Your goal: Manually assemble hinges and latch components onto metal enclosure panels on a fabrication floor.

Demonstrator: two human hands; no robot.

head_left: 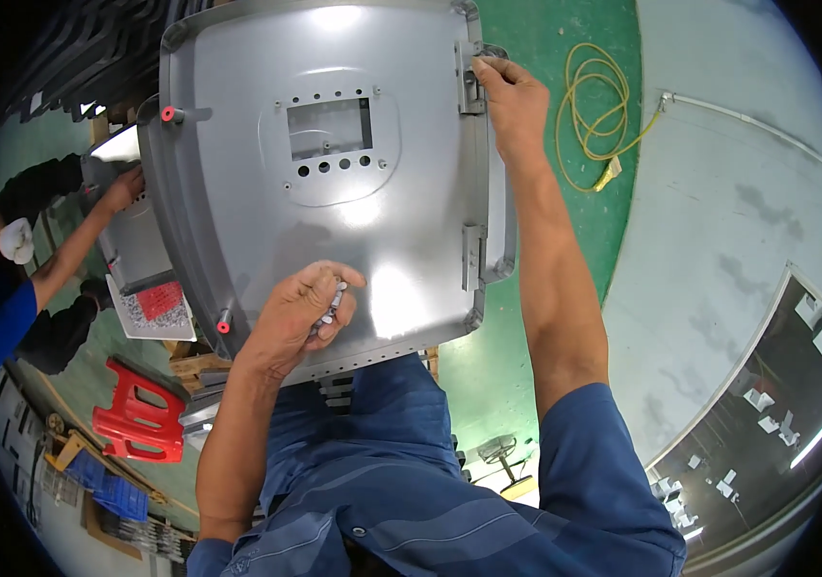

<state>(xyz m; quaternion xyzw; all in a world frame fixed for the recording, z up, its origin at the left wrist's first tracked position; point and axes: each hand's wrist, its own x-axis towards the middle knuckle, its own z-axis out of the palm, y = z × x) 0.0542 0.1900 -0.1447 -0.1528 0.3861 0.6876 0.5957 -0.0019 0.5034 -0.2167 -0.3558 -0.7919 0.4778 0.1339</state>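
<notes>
A large grey metal panel [238,183] with raised edges lies in front of me, with a rectangular cutout and a row of round holes near its middle. My left hand [300,313] is curled above the near part of the panel around several small silvery metal pieces [328,313]; their exact kind is hard to make out. At the far right edge, my right hand [515,101] pinches its fingertips at a metal bracket [469,82]. Whatever those fingers hold, if anything, is hidden. A second bracket [471,257] sits nearer on the same edge. Two red-tipped posts [172,114] stand along the left side.
On the left a co-worker's hand [122,188] touches another metal panel [134,236]. Beside it is a white tray [183,334] of small parts with a red piece. A red plastic stool [137,413] stands at lower left. A yellow hose [572,115] lies coiled on the green floor.
</notes>
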